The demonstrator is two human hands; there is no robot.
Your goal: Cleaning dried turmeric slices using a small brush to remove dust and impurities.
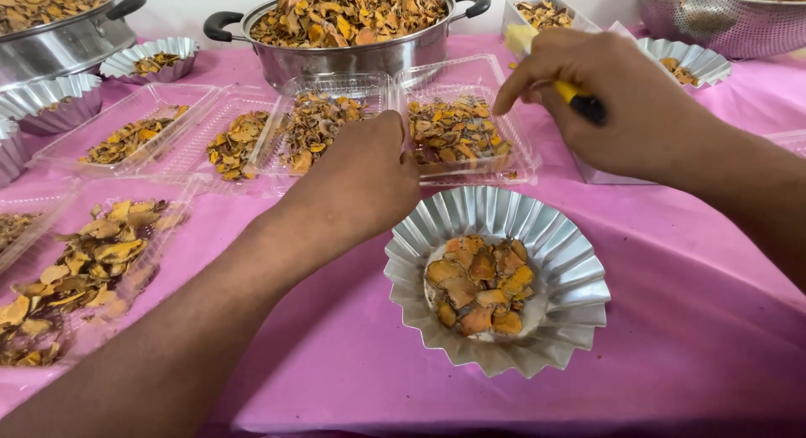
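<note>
Two hands over the pink surface (697, 320): left hand (365, 173) curled shut, steadying the clear tray (457, 136) of dried slices, right hand (613, 102) gripping a yellow-handled tool (579, 98) above it, fluted foil cup (495, 278) waiting nearby.

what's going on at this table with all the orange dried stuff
A person works over a pink-covered table. The left hand rests on the clear plastic containers filled with dried orange slices, while the right hand grips a yellow-handled tool above them. A fluted foil cup of slices sits in front, and a heaped steel pot stands behind.
</note>
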